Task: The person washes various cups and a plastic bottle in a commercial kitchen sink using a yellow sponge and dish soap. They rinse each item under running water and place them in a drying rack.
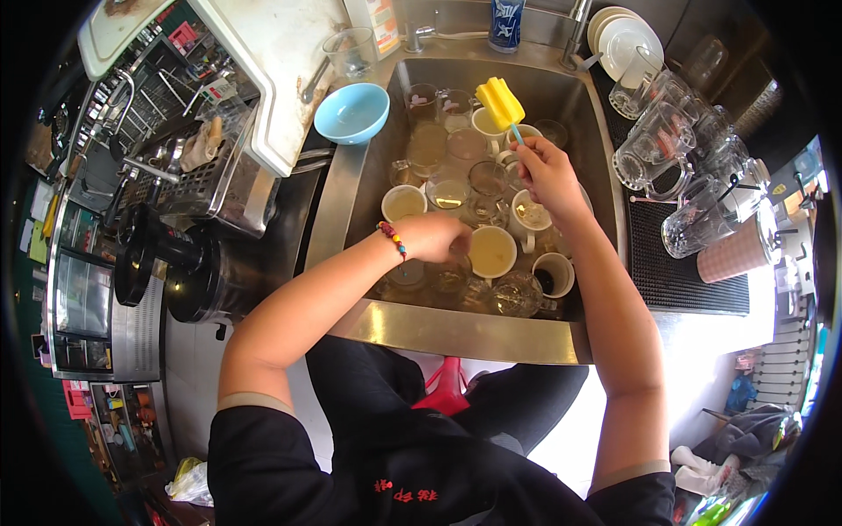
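A stainless steel sink (460, 329) in front of me holds several white mugs and clear glasses in cloudy water. My right hand (546, 172) grips the light blue handle of a yellow sponge brush (501, 105), its head raised over the far mugs. My left hand (437, 238), with a beaded bracelet at the wrist, reaches down among the glasses; its fingertips are hidden, and whether they hold a glass is unclear. Close to its right is a white mug (493, 252) full of cloudy liquid. Another white mug (553, 275) with dark liquid lies nearer the front right corner.
A light blue bowl (352, 113) rests at the sink's left rim, with a clear pitcher (350, 56) behind it. Along the right side, glass mugs (654, 148) and a pink checked tumbler (737, 253) lie on a black mat (691, 289). White plates (628, 49) lean beyond the faucet (577, 33).
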Demonstrator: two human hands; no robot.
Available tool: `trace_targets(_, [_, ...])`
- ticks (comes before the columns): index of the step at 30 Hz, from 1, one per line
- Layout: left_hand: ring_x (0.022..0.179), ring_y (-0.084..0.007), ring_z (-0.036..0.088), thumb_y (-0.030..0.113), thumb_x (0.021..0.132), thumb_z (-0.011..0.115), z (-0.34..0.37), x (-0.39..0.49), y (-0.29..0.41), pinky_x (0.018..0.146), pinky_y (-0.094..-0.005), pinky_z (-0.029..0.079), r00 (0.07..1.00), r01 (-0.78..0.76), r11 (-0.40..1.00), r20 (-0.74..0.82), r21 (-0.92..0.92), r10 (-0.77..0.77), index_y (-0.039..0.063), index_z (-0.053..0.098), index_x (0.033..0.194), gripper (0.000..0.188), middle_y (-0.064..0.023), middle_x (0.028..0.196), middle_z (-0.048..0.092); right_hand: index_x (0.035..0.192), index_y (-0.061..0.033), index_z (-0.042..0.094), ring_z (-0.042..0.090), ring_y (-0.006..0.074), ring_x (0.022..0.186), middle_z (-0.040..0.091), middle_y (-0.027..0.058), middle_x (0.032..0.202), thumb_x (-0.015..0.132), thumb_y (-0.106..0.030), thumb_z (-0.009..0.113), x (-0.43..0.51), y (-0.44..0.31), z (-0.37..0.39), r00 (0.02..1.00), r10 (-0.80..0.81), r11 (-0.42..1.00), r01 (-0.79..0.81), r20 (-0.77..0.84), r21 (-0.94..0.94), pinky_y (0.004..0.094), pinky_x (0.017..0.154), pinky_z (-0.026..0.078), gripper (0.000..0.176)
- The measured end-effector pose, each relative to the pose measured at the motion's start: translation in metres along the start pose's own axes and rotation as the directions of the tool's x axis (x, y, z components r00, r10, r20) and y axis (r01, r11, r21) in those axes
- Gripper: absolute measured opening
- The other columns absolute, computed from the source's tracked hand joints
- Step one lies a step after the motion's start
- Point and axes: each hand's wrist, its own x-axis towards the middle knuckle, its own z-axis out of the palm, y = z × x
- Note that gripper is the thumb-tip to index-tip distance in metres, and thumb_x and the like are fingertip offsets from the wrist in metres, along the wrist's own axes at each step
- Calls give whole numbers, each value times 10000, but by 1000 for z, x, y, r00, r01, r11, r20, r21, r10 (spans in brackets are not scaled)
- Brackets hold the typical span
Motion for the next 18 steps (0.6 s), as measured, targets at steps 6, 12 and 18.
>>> trace_targets(6, [843,-235,758,109,806,846,-29,8,8,785,-360,598,999,-36,998,-37,-55,34,51,762,951,177,-86,898,786,1125,-1,683,478,48,585,587,-19,731,1052,-172,631,4,2,0,1000,-6,1000,7,-20,11,239,505,341,193])
trace_targets(12, [906,-314,758,166,797,864,-36,25,16,798,-418,595,952,22,983,-304,183,35,88,749,1047,285,-122,927,775,1125,-19,681,476,44,582,585,-26,735,1052,-190,624,5,1,-4,999,20,1000,-19,-45,14,232,485,335,195])
trace_targets(18, [885,-339,733,110,813,764,-15,42,9,755,-455,579,872,50,909,-462,415,163,125,702,1052,248,-99,864,727,1163,-36,672,448,33,575,566,-40,750,1058,-209,620,4,-2,-5,999,22,1000,-22,-40,-3,220,482,321,209])
